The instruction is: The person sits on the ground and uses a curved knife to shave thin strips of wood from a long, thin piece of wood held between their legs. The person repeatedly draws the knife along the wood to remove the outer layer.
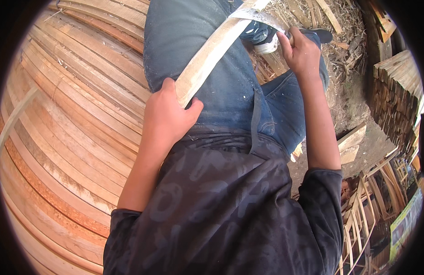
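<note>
My left hand point(168, 110) is closed round the near end of a long pale strip of wood point(205, 64). The strip slants up and away across my left thigh, and its far end runs out at the top of the view. My right hand point(302, 52) grips the handle of a curved knife point(262, 17), with the thumb raised along it. The wide grey blade lies across the strip's far part, seemingly touching it. Most of the handle is hidden inside my fist.
Long sawn boards point(70, 119) lie side by side on the left. Shavings point(347, 55) and wood scraps point(352, 142) litter the ground at right. Beyond stands a stack of cut wood point(397, 96), with thin wooden strips point(361, 206) below it. My shoe point(267, 46) shows under the blade.
</note>
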A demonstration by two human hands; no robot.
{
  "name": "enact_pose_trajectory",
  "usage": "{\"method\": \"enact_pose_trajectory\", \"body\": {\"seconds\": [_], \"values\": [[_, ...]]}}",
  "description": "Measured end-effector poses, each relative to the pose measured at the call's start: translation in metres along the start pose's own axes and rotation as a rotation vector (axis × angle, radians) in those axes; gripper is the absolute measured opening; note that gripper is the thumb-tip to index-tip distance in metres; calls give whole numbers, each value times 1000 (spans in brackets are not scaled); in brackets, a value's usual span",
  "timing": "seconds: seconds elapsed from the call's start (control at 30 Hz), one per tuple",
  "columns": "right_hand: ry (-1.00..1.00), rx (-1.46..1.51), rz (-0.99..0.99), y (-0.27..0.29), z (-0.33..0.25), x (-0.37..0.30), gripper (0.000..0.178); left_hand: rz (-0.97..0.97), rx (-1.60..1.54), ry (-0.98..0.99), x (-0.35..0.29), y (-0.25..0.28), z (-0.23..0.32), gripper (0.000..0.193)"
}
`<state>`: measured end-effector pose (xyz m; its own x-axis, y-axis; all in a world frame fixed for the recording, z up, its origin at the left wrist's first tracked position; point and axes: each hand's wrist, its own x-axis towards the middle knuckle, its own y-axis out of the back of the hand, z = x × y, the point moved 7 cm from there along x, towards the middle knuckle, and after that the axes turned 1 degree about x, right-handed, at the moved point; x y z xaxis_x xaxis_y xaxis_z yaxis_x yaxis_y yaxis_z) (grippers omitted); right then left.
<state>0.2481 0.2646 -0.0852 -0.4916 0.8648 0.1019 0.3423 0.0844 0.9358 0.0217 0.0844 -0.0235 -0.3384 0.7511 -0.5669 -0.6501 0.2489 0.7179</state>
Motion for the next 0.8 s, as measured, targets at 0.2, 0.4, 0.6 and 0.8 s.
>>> {"method": "enact_pose_trajectory", "body": {"seconds": [0.2,0.4,0.6,0.8], "values": [[255,123,-125,15,-78,-27,46,50,59,-27,1,-1,0,38],[-49,-30,3,5,2,2,45,46,47,-7,1,-1,0,39],[249,130,-117,15,-79,-28,43,39,33,-36,2,-1,-2,38],[-456,-40,31,18,75,12,53,42,27,-37,2,2,0,38]]}}
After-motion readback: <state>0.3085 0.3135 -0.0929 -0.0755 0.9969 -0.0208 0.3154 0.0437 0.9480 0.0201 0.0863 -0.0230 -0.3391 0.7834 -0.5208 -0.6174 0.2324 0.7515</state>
